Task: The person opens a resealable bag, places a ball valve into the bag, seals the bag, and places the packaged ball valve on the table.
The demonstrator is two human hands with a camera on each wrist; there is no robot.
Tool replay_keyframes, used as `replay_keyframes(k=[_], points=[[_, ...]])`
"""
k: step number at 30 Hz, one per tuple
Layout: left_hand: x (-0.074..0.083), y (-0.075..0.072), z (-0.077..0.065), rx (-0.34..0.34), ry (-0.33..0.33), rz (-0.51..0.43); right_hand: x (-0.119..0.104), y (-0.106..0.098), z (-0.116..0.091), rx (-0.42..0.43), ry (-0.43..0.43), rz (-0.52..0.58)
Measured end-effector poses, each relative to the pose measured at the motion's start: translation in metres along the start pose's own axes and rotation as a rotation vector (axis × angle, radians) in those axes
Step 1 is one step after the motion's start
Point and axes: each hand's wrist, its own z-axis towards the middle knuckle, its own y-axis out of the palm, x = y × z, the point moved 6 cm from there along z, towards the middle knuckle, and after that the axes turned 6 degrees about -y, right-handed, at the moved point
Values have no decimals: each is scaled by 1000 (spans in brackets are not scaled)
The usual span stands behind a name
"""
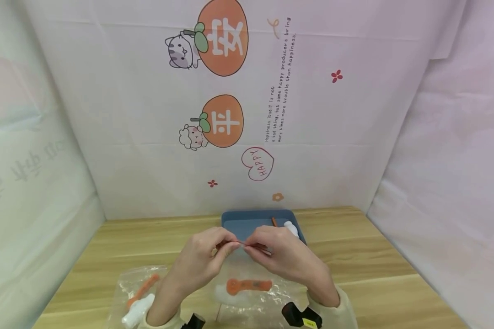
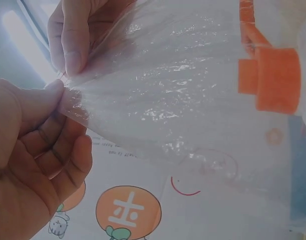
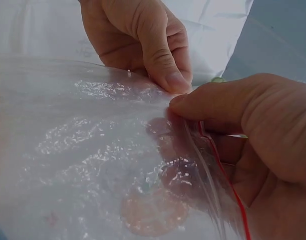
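My left hand [image 1: 199,260] and right hand [image 1: 286,256] meet in front of the blue tray, fingertips close together. Both pinch the top edge of a clear zip bag [image 2: 167,90] between thumb and fingers. A red zip strip [image 3: 223,167] runs along the bag's mouth beside my right fingers. Through the plastic shows an orange piece [image 1: 249,286] with a round end, with something white next to it. The left wrist view has an orange cap-like part [image 2: 277,80] at the right side of the bag. Whether the zip is sealed cannot be seen.
A second clear bag [image 1: 123,285] lies left of my left forearm, with an orange stick [image 1: 143,290] and a white object [image 1: 138,311]. Behind my hands, the blue tray [image 1: 247,214] bears a brownish stick [image 1: 274,221] and a white object [image 1: 291,227]. Printed white cloth [image 1: 148,183] encloses the wooden table [image 1: 354,256].
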Motion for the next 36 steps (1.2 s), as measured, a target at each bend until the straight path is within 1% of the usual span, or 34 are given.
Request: replay_keyframes(k=[6,10,14,20,22,26,29,31,33,36], points=[[2,6,1,-24,32,-14,0,-2,-2,-28,1,-18],[2,5,0,-26,44,-29,1,0,-1,-48,12,-15],[2,5,1,-27,38,-31,5,1,-1,-50,42,43],[4,5,0,-20,46,-25,10,3,-2,-36,38,173],[4,6,0,-23,38,-26,12,5,-2,-39,51,214],[3,6,-1,-26,20,-34,13,7,-3,-46,40,234],[2,6,-1,-30,16,-42,11,7,-2,-41,-1,220],[3,6,-1,-32,29,-44,11,6,-2,-37,-11,214],[3,5,0,-35,33,-41,12,6,-1,-40,-3,221],[4,5,0,-47,29,-35,14,7,-3,-55,35,263]])
